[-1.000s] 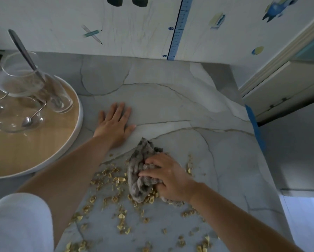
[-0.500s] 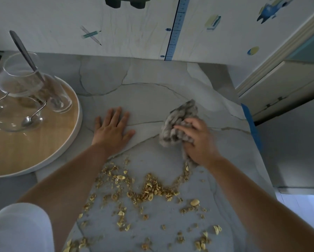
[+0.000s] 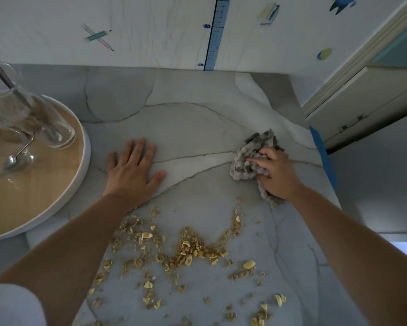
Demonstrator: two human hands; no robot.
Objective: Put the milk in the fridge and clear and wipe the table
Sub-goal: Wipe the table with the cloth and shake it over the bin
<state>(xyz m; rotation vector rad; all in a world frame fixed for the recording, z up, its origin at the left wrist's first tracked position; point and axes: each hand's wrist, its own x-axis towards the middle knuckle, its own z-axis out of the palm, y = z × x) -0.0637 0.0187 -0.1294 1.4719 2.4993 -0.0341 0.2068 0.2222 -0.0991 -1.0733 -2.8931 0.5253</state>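
Observation:
My right hand [image 3: 276, 175] grips a crumpled grey cloth [image 3: 250, 156] and holds it down on the grey marble table [image 3: 193, 128] close to its right edge. My left hand [image 3: 133, 171] lies flat on the table with fingers straight, left of the cloth. Yellow-brown crumbs and nut bits [image 3: 188, 250] are scattered over the near part of the table, between my forearms. No milk is in view.
A round wooden tray with a white rim [image 3: 80, 170] sits at the left, carrying glass bowls [image 3: 30, 118] and spoons [image 3: 14, 158]. A wall with stickers runs along the far side. The table's right edge has blue tape [image 3: 322, 154]; a cabinet stands beyond.
My right hand has swept the cloth from the crumbs in front of me out to the right and away. The left hand has stayed flat in place.

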